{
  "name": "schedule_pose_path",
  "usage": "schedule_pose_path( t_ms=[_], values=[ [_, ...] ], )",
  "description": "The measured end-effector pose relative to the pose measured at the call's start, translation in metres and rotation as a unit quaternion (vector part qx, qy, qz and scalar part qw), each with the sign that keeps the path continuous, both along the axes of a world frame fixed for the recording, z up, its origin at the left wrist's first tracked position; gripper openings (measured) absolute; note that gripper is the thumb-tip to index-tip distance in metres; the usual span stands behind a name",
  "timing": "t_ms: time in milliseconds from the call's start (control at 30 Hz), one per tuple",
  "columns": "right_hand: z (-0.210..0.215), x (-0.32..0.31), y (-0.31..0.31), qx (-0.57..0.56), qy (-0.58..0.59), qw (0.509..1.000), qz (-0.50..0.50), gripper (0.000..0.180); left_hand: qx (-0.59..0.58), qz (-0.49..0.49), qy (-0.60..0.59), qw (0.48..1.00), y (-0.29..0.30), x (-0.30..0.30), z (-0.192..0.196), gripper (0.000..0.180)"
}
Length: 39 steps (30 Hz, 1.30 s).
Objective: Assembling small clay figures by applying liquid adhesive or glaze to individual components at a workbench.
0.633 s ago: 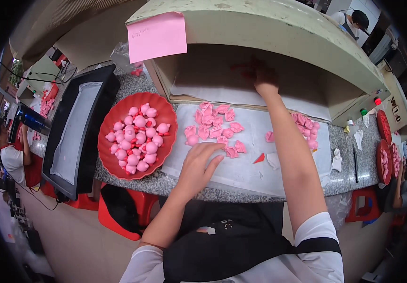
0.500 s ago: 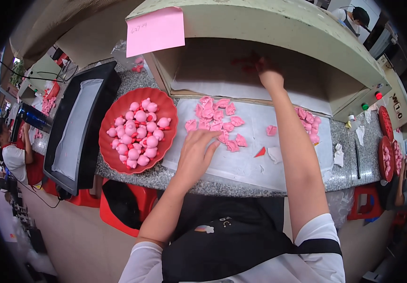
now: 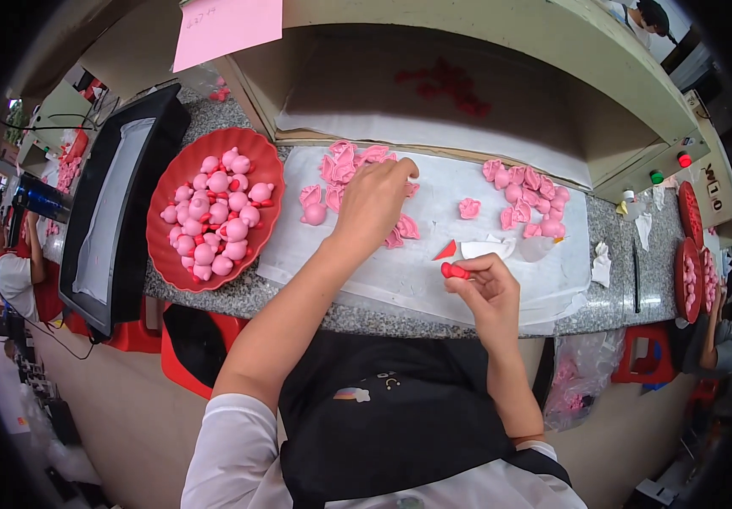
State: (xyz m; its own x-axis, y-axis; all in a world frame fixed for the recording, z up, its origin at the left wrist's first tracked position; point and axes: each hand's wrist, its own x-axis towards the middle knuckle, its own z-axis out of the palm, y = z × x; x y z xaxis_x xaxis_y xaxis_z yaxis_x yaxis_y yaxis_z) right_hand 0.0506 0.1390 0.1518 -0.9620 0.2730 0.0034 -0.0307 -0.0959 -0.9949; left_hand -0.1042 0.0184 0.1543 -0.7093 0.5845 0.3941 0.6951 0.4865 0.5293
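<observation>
Pink ruffled pieces [image 3: 342,163]: partly covered by the left hand [image 3: 371,204], whose hold on any cannot be told. Red piece [image 3: 453,271]: partly hidden by the right hand [image 3: 495,297]. Red cluster [image 3: 444,86]: indistinct in shadow, count unclear; pink note [image 3: 228,32], cropped by the upper edge.

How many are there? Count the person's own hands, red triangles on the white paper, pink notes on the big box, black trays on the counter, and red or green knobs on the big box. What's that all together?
Left hand and right hand: 2
Red triangle: 1
Pink note: 1
Black tray: 1
Red knob and green knob: 2
Total: 7
</observation>
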Motion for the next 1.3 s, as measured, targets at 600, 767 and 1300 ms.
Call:
schedule_pose_path(
  t_ms=[600,767,1300],
  values=[
    [-0.017,-0.003,-0.036,-0.128,-0.003,0.992,0.015,0.021,0.337,0.089,-0.316,0.883,-0.029,0.098,-0.02,0.017],
    [-0.021,-0.002,-0.04,-0.155,0.02,0.988,-0.005,0.022,0.256,0.063,-0.121,0.957,-0.03,0.103,-0.019,0.019],
    [-0.007,0.006,-0.058,-0.129,0.027,0.991,-0.035,0.025,0.416,0.038,-0.444,0.793,-0.048,0.117,-0.006,0.015]
  ],
)
